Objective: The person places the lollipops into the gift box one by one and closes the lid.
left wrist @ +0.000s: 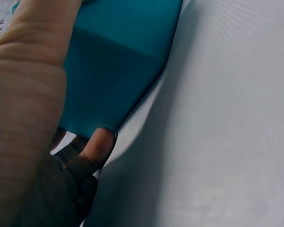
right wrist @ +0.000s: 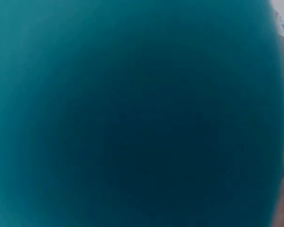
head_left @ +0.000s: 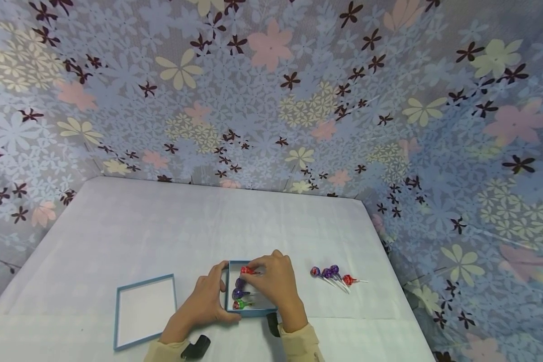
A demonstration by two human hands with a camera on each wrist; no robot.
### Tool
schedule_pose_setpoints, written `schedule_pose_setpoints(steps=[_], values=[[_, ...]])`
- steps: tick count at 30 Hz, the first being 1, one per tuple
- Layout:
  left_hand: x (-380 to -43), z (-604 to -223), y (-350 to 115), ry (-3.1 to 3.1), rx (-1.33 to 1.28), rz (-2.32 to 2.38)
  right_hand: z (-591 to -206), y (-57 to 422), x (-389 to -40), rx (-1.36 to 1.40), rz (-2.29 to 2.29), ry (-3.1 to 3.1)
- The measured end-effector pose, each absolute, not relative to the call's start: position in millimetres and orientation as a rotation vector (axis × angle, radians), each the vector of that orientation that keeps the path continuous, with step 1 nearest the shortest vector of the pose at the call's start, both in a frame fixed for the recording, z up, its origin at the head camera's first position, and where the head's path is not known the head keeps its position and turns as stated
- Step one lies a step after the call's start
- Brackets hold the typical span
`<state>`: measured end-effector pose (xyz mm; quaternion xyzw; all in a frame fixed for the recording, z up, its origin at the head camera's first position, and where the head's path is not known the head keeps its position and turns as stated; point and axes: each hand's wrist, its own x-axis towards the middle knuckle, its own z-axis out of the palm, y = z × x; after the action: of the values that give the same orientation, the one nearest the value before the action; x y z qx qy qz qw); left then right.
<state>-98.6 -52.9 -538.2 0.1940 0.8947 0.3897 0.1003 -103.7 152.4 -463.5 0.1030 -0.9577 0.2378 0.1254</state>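
Note:
A blue-edged box with a white inside sits in the middle front in the head view. My left hand grips its left side, thumb by the near corner, fingers by the far one. The left wrist view has the box's teal outer wall and a fingertip at its corner. Inside the box, my right hand pinches a red lollipop at the far end. Purple lollipops and a green one lie nearer. The right hand covers part of the box. Blurred teal fills most of the right wrist view.
Right of the box, several loose lollipops lie on the white tablecloth: purple ones and a red one. On the left is a shallow blue-edged lid, white side up. Floral fabric hangs behind the table.

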Motion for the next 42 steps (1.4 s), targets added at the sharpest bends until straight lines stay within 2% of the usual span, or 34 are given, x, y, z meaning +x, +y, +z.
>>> schedule_pose_setpoints(steps=[42], values=[[-99.3,-537.8,-53.3,2.672,0.629,1.180,-489.3,144.4,-109.6,0.198,0.458,-2.830]])
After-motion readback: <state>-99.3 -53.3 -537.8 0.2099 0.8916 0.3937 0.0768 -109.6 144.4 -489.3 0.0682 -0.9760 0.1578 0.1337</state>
